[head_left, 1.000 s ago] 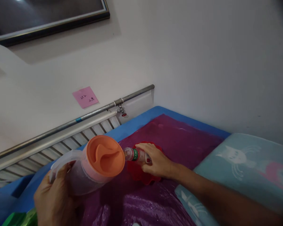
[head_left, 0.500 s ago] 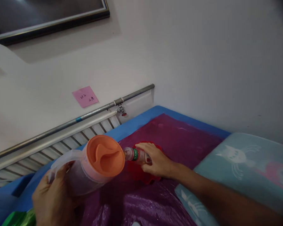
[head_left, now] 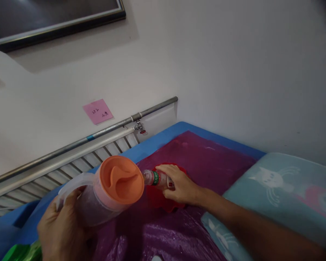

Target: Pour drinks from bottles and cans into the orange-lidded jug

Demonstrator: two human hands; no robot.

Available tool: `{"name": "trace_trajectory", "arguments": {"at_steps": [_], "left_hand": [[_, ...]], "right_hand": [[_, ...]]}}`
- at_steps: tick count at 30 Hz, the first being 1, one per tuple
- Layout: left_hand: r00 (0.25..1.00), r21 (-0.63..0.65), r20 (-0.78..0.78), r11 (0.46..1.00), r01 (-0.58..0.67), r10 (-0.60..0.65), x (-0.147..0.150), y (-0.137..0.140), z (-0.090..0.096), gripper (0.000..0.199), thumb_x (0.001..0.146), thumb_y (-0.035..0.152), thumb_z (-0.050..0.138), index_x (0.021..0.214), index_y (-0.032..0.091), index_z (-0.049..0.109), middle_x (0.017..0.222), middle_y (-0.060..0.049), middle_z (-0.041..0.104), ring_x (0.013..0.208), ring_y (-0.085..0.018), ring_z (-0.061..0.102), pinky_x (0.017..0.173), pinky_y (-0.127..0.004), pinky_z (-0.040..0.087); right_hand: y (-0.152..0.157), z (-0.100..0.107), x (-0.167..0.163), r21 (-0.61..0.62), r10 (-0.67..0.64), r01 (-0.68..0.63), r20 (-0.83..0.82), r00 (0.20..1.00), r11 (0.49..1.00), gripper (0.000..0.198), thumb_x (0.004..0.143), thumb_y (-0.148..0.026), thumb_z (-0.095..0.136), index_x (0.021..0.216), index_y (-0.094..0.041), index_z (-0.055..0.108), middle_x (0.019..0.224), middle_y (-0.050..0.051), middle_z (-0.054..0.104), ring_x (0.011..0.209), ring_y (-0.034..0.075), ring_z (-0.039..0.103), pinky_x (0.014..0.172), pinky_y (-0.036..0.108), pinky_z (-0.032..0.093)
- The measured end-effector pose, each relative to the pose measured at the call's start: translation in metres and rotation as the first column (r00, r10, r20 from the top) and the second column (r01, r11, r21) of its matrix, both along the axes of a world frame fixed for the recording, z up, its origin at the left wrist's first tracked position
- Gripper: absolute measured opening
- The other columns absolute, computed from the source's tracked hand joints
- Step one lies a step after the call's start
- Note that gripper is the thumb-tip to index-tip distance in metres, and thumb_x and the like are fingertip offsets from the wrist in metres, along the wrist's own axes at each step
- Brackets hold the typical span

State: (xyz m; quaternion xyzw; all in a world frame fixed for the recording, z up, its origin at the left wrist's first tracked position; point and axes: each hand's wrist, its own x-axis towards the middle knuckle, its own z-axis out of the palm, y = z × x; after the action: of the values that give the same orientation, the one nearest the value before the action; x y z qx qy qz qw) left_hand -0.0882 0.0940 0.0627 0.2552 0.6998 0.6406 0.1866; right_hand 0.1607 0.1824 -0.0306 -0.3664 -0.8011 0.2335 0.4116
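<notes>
A translucent pitcher (head_left: 93,208) with an orange lid (head_left: 127,186) leans tilted to the right. My left hand (head_left: 63,226) is closed around its handle. At the lid's right edge lies the mouth of a clear plastic bottle (head_left: 153,178) with a green and red label. Whether the bottle's mouth touches the pitcher, I cannot tell. My right hand (head_left: 180,185) is wrapped round the bottle's body, which slants nearly level. Beneath the bottle and right hand sits a red scallop-edged dish (head_left: 163,201), partly covered by them.
Purple plastic sheeting (head_left: 206,156) covers a blue table (head_left: 176,127). A teal cloth with white cats (head_left: 263,195) lies at right. Green shiny material (head_left: 21,252) shows at bottom left. A radiator (head_left: 89,159) and pipe (head_left: 157,108) run along the wall, under a pink note (head_left: 97,111).
</notes>
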Motion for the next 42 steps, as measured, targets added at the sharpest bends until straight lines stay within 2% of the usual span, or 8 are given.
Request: {"name": "trace_trajectory", "arguments": {"at_steps": [2,5,9,14,23,29,34,42], "left_hand": [[0.999,-0.037,0.012,0.999,-0.031,0.031,0.0023,-0.0002,0.0030,0.065,0.054,0.062,0.078,0.110,0.030,0.070,0.062,0.004,0.059,0.039,-0.019,0.054,0.030,-0.031,0.040],[0.999,-0.022,0.029,0.999,-0.026,0.027,0.0069,-0.0011,0.0077,0.064,0.054,0.060,0.079,0.110,0.030,0.069,0.060,0.005,0.057,0.040,-0.017,0.053,0.034,-0.031,0.045],[0.999,-0.012,-0.035,0.999,-0.034,0.034,0.0092,-0.0017,0.0085,0.055,0.057,0.059,0.077,0.104,0.030,0.071,0.063,0.004,0.058,0.040,-0.015,0.052,0.031,-0.026,0.039],[0.997,-0.059,0.044,0.997,-0.058,0.061,0.0069,-0.0012,0.0069,0.064,0.052,0.064,0.078,0.107,0.034,0.070,0.065,0.003,0.061,0.041,-0.021,0.055,0.031,-0.033,0.041],[0.999,0.009,0.040,1.000,-0.017,0.017,0.0098,-0.0017,0.0070,0.056,0.055,0.058,0.080,0.103,0.032,0.070,0.066,0.005,0.060,0.037,-0.016,0.050,0.032,-0.032,0.042],[0.997,-0.023,0.041,0.998,-0.059,0.060,0.0089,-0.0022,0.0066,0.058,0.052,0.060,0.080,0.103,0.033,0.071,0.068,0.003,0.062,0.041,-0.019,0.054,0.033,-0.034,0.044],[0.999,-0.032,0.022,0.999,-0.037,0.038,0.0055,-0.0024,0.0030,0.061,0.052,0.062,0.079,0.105,0.034,0.071,0.069,0.003,0.062,0.042,-0.021,0.056,0.033,-0.034,0.044],[0.999,-0.031,0.023,0.999,-0.043,0.044,0.0055,-0.0037,0.0013,0.064,0.053,0.061,0.079,0.109,0.031,0.070,0.057,0.006,0.052,0.038,-0.016,0.049,0.033,-0.031,0.042]], "right_hand": [[0.0000,0.0002,0.0004,-0.005,-0.001,0.001,-0.005,1.000,1.000,0.070,0.057,-0.017,0.056,0.127,-0.020,0.053,0.127,0.012,0.060,0.117,0.030,0.053,0.102,0.052,0.039],[0.0001,-0.0003,0.0011,-0.005,0.000,0.000,-0.005,1.000,1.000,0.070,0.057,-0.016,0.056,0.127,-0.019,0.053,0.127,0.012,0.060,0.117,0.030,0.053,0.103,0.052,0.038],[0.0003,-0.0017,0.0011,-0.004,-0.003,0.003,-0.005,1.000,1.000,0.070,0.057,-0.016,0.055,0.127,-0.021,0.053,0.127,0.011,0.060,0.117,0.030,0.053,0.103,0.052,0.038],[0.0004,-0.0016,0.0005,0.002,0.005,-0.005,-0.005,1.000,1.000,0.070,0.057,-0.016,0.056,0.127,-0.019,0.053,0.127,0.012,0.060,0.117,0.030,0.053,0.103,0.052,0.038],[-0.0002,-0.0019,0.0009,0.001,0.004,-0.004,-0.008,1.000,1.000,0.071,0.057,-0.015,0.056,0.128,-0.021,0.053,0.128,0.011,0.060,0.117,0.030,0.053,0.102,0.052,0.038],[-0.0011,-0.0011,0.0009,0.012,0.002,-0.002,-0.003,1.000,1.000,0.069,0.058,-0.015,0.056,0.126,-0.020,0.054,0.126,0.011,0.061,0.115,0.030,0.054,0.101,0.052,0.040],[-0.0008,-0.0009,0.0004,0.010,-0.002,0.002,-0.007,1.000,1.000,0.069,0.058,-0.015,0.056,0.127,-0.018,0.053,0.128,0.012,0.060,0.116,0.030,0.053,0.102,0.051,0.040],[-0.0010,0.0006,0.0007,0.000,0.001,-0.001,0.006,1.000,1.000,0.070,0.057,-0.016,0.056,0.127,-0.016,0.053,0.127,0.014,0.060,0.117,0.030,0.053,0.102,0.051,0.039]]}}
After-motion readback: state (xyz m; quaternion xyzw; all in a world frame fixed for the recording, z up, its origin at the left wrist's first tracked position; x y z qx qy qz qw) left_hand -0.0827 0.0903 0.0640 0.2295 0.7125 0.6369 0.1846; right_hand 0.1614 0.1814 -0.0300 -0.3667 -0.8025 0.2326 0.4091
